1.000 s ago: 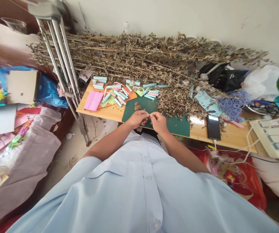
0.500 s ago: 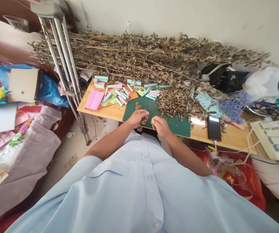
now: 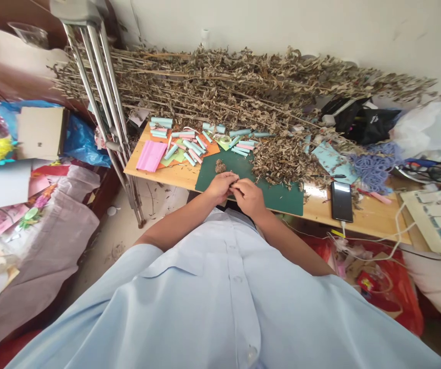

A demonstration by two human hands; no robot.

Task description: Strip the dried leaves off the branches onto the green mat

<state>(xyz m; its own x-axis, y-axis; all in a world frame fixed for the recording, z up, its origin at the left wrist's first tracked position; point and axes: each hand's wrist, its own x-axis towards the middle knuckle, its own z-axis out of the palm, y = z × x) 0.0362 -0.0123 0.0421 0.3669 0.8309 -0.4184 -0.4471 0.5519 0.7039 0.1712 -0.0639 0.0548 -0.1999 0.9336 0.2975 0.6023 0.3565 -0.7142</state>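
My left hand (image 3: 222,185) is closed over the near edge of a dark green cutting mat (image 3: 287,199), its fingers curled around some dried leaves that are now mostly hidden. Against its fingertips, my right hand (image 3: 248,196) is closed in a pinch; what lies between its fingers is too small to make out. Just beyond the left hand, a small clump of dried leaves (image 3: 220,165) rests on the mat. A larger heap of loose dried leaves (image 3: 277,163) covers the mat's far right part.
Dried leafy stalks (image 3: 212,77) lie along the wall. Rolled paper tubes (image 3: 193,148) and a pink paper stack (image 3: 151,156) are at left. To the right are a phone (image 3: 341,201), purple cord (image 3: 377,164) and a power strip (image 3: 433,220). Metal crutches (image 3: 107,102) stand at the table's left end.
My right hand has moved left and its fingertips now meet those of my left hand. The leaves in my left hand are less visible. The view has shifted slightly.
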